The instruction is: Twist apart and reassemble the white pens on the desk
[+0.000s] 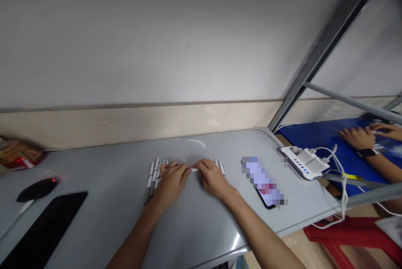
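Between my two hands, a slim white pen (194, 170) lies level just above the grey table, mostly hidden by fingers. My left hand (172, 179) pinches its left end, and my right hand (214, 178) has its fingers closed around the right end. A row of several white pens with dark bands (151, 173) lies beside my left hand, which partly covers them. Behind my right hand, a few more white pens (221, 167) show only in part.
A lit phone (262, 181) lies right of my hands. Further right, a white power strip (303, 162) holds plugs and cables near a metal frame (314, 68). At left are a black mouse-like device (37, 188) and a black slab (47, 227). Another person's hands (359, 137) work over a blue table.
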Tool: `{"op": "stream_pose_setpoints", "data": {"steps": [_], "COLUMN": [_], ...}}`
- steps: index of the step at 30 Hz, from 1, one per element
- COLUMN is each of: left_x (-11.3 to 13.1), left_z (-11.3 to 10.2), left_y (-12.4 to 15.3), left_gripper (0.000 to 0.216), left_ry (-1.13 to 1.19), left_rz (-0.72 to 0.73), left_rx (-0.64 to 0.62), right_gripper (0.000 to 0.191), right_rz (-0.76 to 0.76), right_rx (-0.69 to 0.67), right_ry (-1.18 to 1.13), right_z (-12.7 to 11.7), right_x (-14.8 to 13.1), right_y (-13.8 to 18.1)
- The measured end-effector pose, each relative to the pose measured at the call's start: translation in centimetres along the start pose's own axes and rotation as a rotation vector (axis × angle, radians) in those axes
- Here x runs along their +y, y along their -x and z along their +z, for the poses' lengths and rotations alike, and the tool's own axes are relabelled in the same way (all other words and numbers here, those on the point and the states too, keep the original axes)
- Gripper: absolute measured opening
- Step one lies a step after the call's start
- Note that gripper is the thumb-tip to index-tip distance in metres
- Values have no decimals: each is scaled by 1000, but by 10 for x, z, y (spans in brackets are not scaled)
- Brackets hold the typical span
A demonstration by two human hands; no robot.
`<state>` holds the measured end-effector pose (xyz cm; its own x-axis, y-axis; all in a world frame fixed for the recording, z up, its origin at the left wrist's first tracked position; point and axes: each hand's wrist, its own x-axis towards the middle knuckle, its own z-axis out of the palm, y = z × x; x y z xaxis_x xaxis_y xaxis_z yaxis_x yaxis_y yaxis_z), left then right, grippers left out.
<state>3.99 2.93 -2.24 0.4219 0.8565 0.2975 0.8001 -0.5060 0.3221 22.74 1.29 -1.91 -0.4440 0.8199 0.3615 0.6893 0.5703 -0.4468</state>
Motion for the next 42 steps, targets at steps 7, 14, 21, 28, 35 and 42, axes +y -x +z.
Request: {"op": "stream_pose_setpoints", "data": {"steps": [7, 14, 21, 28, 35, 42], "left_x": [3, 2, 3, 8, -9, -11], "left_z": [-4, -6, -10, -10, -6, -11], "left_y": [0, 1, -1, 1, -2, -2], "left_gripper": [20, 25, 22, 21, 24, 27], "left_ry": [-5, -42, -92, -134, -83, -36], "left_rz": [113, 150, 179, 246, 156, 162], "left_rx": [7, -97, -88, -67, -57, -9], "right_gripper": [28, 37, 45, 45, 30, 31], "right_rz": [67, 93, 159, 180, 93, 65], "right_rx": [-94, -148, -206, -203, -36, -120], "right_ry": [107, 192, 200, -82, -18, 19], "right_z": [-4, -8, -3, -2, -4, -11], "right_x": [-12, -17, -23, -13, -9, -3], "right_y": [-1, 0, 1, 2, -3, 0]}}
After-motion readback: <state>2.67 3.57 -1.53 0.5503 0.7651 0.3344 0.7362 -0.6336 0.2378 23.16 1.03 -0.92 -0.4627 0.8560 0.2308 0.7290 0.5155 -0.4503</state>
